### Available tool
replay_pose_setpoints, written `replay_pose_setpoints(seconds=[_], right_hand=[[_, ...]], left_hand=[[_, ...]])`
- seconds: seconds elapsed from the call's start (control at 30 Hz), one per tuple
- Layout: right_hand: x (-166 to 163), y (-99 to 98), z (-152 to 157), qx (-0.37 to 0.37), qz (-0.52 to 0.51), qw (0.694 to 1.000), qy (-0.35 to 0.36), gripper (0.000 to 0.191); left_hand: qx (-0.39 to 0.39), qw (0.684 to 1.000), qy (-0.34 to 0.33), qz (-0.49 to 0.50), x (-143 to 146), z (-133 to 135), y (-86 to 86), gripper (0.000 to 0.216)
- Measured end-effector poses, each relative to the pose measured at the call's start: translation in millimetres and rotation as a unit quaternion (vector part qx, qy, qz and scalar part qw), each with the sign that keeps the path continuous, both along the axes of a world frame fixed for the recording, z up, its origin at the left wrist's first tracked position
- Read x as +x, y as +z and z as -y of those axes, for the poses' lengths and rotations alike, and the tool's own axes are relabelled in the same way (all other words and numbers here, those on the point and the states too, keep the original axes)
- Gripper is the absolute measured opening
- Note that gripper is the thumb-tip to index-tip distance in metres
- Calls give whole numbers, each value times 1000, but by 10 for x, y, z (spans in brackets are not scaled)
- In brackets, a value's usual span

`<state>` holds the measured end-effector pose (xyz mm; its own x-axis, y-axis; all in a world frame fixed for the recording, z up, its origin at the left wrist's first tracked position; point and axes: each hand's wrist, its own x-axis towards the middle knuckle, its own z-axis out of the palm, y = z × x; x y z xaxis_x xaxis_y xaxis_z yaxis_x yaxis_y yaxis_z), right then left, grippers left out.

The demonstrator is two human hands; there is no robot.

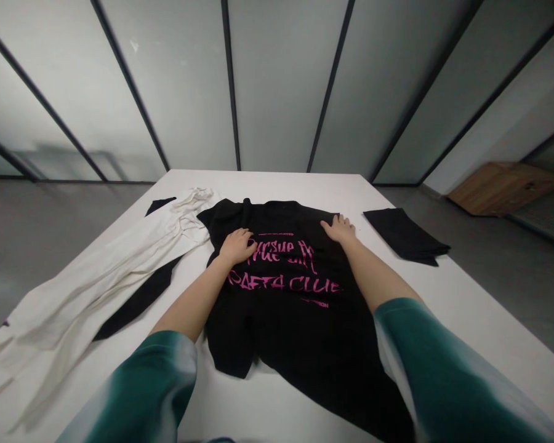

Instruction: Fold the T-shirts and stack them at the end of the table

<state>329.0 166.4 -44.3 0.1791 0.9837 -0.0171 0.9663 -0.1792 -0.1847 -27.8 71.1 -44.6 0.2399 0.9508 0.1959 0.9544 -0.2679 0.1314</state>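
Note:
A black T-shirt with pink lettering lies spread on the white table, its collar toward the far edge and its lower hem uneven. My left hand rests on the shirt's left part, beside the lettering, fingers stretched out. Near the right shoulder, my right hand lies flat on the cloth with its fingers spread. Part of the left side of the shirt is bunched near the shoulder. Neither hand grips the fabric visibly.
White trousers lie crumpled along the left, over a black cloth. To the right sits a folded black garment on the white table. Beyond the table stand frosted panels and a wooden box on the floor.

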Motion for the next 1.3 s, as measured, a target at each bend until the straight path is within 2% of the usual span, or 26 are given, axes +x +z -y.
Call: replay_pose_setpoints(seconds=[0.17,0.33,0.43,0.53,0.73,0.83,1.0,1.07,1.2,1.3], right_hand=[[-15,165,126,28,17,999,26,78],[-183,282,497,33,34,991,129,72],[-264,236,760,-13,30,985,167,74],[-278,132,937,-51,36,986,156,76],[-218,13,983,-39,31,987,151,81],[-204,16,973,-38,24,987,153,81],[-191,14,976,-34,21,987,155,79],[-188,5,974,-31,22,987,158,79],[-183,-14,964,-26,21,986,161,79],[-180,-20,958,-23,21,987,161,79]], left_hand=[[3,1000,-4,-10,1,3,14,48],[1,1000,-1,-10,15,5,39,47],[-5,1000,-1,-12,18,-3,50,47],[-8,1000,-2,-8,13,-14,46,47],[10,999,2,51,2,-25,31,43],[69,989,59,115,-41,-53,55,35],[141,950,205,189,-317,-141,107,34],[110,949,241,171,-446,-145,125,39],[-16,972,226,68,-539,-85,210,39],[-35,964,255,67,-497,-46,310,41]])
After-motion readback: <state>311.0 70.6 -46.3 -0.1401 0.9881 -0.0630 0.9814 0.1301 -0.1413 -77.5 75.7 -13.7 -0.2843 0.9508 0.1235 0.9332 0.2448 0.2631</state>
